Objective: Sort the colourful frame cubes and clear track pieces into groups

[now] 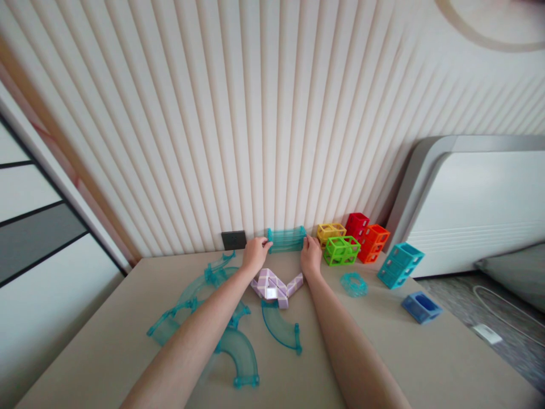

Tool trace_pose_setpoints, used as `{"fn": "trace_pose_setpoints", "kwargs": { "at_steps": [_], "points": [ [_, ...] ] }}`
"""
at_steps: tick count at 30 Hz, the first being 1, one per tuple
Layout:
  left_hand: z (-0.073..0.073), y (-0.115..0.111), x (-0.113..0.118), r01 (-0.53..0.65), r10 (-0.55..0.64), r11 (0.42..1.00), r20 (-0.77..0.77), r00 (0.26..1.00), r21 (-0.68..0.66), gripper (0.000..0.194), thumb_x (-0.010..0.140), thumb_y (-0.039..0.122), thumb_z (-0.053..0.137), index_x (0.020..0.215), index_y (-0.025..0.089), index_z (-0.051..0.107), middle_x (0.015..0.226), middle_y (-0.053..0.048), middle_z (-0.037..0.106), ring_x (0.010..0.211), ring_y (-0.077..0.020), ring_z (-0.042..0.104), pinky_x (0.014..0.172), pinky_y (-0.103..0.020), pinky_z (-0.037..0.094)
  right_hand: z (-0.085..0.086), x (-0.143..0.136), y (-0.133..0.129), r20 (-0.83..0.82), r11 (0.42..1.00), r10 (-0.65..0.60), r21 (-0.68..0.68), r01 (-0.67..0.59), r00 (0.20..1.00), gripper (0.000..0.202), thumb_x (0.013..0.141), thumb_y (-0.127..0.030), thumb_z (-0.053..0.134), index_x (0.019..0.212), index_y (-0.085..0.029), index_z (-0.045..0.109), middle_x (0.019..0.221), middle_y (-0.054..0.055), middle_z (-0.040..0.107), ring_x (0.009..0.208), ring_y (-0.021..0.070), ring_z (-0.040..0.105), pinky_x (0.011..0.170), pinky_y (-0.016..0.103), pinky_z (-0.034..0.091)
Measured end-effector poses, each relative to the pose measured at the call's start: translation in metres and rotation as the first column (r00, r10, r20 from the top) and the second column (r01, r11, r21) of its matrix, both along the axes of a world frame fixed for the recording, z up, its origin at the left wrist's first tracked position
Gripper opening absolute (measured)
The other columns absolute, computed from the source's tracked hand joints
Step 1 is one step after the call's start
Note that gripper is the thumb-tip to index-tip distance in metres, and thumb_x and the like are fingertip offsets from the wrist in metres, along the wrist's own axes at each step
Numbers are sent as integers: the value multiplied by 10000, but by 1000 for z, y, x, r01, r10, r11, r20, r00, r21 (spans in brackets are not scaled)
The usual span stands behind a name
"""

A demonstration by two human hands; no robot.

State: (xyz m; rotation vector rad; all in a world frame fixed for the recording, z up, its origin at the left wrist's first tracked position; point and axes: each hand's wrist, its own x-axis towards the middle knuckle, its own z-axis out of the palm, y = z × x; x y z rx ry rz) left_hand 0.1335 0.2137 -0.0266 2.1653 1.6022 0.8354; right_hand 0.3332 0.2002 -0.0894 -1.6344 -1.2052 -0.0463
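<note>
At the back of the table, against the ribbed wall, stands a small stack of straight translucent teal track pieces (287, 240). My left hand (254, 253) pinches its left end, fingers closed. At the right end, the fingers of my right hand (311, 254) are closed on the edge of the same stack. Between my forearms lies a purple and white folding snake puzzle (275, 286). A curved teal track piece (281, 328) lies just in front of it. More curved track pieces (242, 355) are spread around and partly beneath my left forearm.
Right of my right hand are yellow (331, 230), green (342, 250), red (356, 226), orange (373, 243) and teal (400, 265) frame blocks. Teal rings (353, 284) and a blue block (421, 307) lie nearer. A black wall socket (234, 240) is left of the stack.
</note>
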Motion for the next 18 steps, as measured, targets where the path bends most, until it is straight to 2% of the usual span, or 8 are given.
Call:
{"fn": "trace_pose_setpoints", "kwargs": {
  "at_steps": [8, 18],
  "points": [
    [-6, 1, 1, 5, -5, 1000, -8, 1000, -10, 88, 859, 248, 690, 854, 181, 746, 954, -109, 772, 909, -239, 709, 750, -287, 464, 2, -3, -3, -3, 1000, 16, 0, -16, 1000, 397, 968, -258, 344, 1057, -135, 711, 908, 117, 647, 837, 235, 596, 795, 327, 452],
    [-14, 6, 0, 25, -25, 998, -10, 1000, -57, 57, 827, 209, 720, 858, 178, 757, 932, -110, 778, 911, -230, 718, 768, -296, 490, 5, -4, -5, -1, 999, 29, -36, -29, 1000, 358, 952, -216, 343, 988, -163, 695, 887, 91, 612, 808, 223, 575, 764, 314, 441]
  ]
}}
